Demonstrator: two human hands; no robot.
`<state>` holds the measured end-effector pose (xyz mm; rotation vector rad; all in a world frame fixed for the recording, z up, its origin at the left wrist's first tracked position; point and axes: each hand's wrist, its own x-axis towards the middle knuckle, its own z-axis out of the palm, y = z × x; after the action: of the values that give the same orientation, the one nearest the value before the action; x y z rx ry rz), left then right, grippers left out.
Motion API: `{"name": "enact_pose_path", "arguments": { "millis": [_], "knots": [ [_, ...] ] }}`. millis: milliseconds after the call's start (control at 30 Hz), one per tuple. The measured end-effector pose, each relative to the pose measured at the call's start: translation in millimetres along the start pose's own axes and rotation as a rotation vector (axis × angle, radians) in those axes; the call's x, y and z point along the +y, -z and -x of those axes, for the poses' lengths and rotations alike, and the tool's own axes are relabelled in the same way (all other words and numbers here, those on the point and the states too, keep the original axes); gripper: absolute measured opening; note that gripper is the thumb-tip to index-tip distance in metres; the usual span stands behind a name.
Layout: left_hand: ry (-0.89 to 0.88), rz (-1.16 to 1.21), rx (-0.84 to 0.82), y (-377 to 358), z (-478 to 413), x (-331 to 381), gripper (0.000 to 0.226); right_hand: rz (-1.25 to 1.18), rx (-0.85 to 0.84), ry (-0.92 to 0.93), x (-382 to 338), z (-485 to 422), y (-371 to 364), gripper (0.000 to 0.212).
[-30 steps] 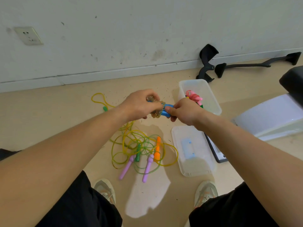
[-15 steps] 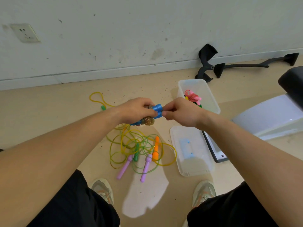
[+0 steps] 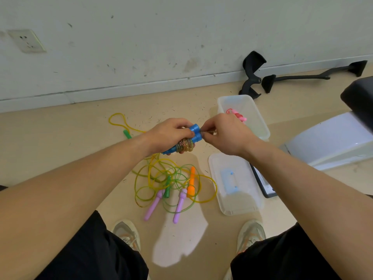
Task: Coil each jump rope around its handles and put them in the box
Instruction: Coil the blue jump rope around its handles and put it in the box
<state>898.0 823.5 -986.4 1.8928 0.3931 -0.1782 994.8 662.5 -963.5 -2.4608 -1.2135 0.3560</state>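
Note:
My left hand (image 3: 171, 133) grips a pair of blue handles (image 3: 195, 132) held side by side, with a glittery rope coil (image 3: 185, 145) wound around them. My right hand (image 3: 224, 134) pinches the rope's loose end at the tips of the blue handles. Behind my right hand stands the clear plastic box (image 3: 260, 126) with a coiled pink rope (image 3: 237, 115) inside. On the floor below my hands lies a tangle of yellow and green ropes (image 3: 167, 178) with purple handles (image 3: 153, 205), an orange handle (image 3: 191, 185) and green handles (image 3: 167, 187).
The box's clear lid (image 3: 235, 183) lies on the floor at the right, with a dark tablet-like slab (image 3: 262, 182) beside it. Black brackets (image 3: 252, 75) rest by the wall. A white object (image 3: 331, 140) sits far right. My shoes (image 3: 127, 234) are near the tangle.
The blue-handled bundle has tilted so its tips point up and right. My right hand shifted from the handle ends to pinching the rope's end there. More coil shows under my left hand.

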Motion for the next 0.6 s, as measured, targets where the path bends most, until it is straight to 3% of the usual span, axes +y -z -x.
{"name": "enact_pose_path", "arguments": {
  "millis": [100,233,433,600],
  "knots": [
    [-0.016,-0.002,0.007,0.1,0.0,1.3,0.01,-0.097,-0.011,-0.033,1.1,-1.6,1.6,0.019],
    [-0.034,0.012,-0.04,1.9,3.0,5.1,0.021,-0.151,0.009,-0.048,1.4,-1.1,3.6,0.017],
    [-0.037,0.013,-0.034,-0.3,6.7,5.7,0.032,-0.093,0.036,-0.033,4.7,-0.8,2.0,0.016],
    [-0.017,0.037,0.0,-0.4,4.0,4.2,0.021,-0.036,0.024,0.016,2.8,0.6,2.0,0.018]
  ]
}}
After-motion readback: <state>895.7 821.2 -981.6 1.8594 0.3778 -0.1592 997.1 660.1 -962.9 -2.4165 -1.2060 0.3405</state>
